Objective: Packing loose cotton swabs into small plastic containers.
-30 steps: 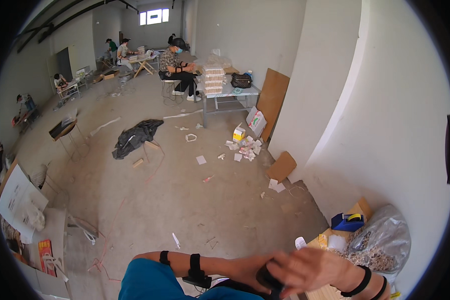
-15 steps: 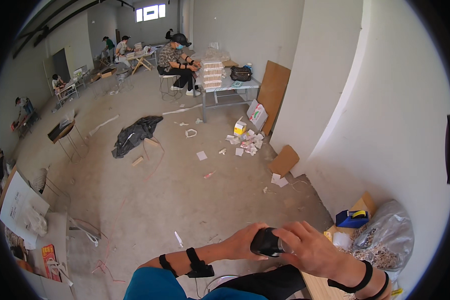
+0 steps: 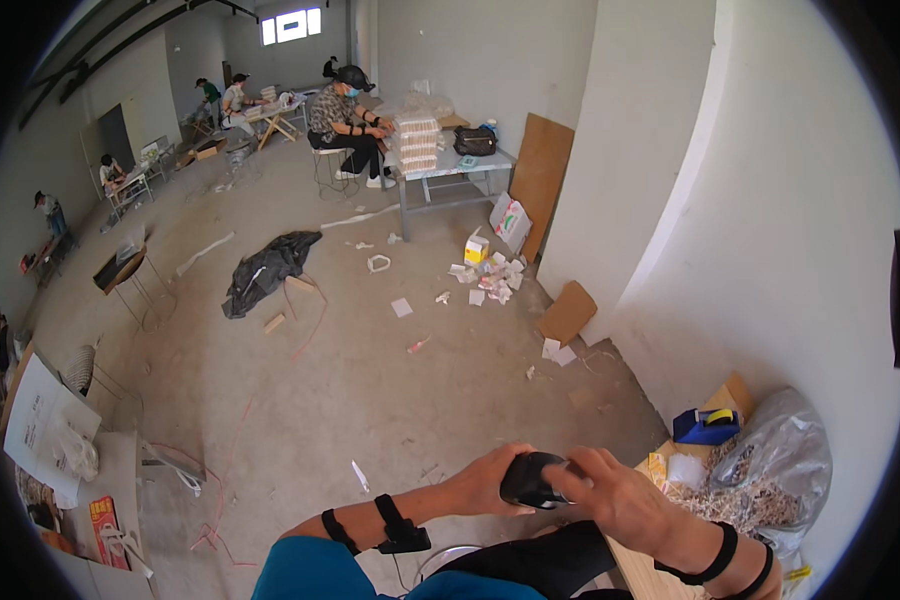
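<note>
A dark, glossy rounded object [image 3: 529, 481], palm-sized, is held up in front of my body; I cannot make out its exact kind. My left hand [image 3: 481, 484] is closed around its left side, the thumb underneath. From the right, my right hand [image 3: 622, 502] reaches in with bent fingers, and its fingertips press on the object's right end, partly covering it. Black straps circle both wrists, and a small black device [image 3: 404, 538] sits on the left one. Below the hands lie my dark-clad legs.
On the wooden bench [image 3: 642, 572] at right stand a blue tape dispenser [image 3: 706, 426] and a clear bag of thin wooden pieces [image 3: 765, 490]. Paper scraps [image 3: 492, 282] and a black plastic sheet [image 3: 273, 270] litter the floor. A person [image 3: 342, 125] sits at a table [image 3: 460, 190] ahead.
My right hand's fingers have shifted over the right end of the dark object. The left hand keeps its hold, and the view has turned very slightly.
</note>
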The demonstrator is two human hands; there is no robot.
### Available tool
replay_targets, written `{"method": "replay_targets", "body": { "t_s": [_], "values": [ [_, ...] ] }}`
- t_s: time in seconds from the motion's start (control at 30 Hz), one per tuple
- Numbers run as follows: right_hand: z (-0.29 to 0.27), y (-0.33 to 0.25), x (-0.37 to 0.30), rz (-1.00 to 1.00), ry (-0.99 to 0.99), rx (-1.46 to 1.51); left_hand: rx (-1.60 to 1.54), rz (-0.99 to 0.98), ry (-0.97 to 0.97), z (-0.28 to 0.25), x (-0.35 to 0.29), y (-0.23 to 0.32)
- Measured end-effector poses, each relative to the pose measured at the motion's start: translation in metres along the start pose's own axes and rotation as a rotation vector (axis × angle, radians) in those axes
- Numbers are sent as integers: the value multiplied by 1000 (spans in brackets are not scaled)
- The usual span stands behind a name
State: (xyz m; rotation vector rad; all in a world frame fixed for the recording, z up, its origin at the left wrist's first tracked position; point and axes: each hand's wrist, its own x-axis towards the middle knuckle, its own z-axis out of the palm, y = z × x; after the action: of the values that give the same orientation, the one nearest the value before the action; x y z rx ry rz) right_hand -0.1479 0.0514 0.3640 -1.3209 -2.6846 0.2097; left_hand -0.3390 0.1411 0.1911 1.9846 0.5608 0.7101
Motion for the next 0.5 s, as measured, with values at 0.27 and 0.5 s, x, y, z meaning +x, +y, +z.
{"method": "replay_targets", "body": {
  "t_s": [0.27,0.5],
  "values": [
    [4,21,-3,-317,284,-147,-54,1,50,-8,1,6],
    [-8,6,-5,239,-17,145,-37,74,-45,-4,12,7]
  ]
}}
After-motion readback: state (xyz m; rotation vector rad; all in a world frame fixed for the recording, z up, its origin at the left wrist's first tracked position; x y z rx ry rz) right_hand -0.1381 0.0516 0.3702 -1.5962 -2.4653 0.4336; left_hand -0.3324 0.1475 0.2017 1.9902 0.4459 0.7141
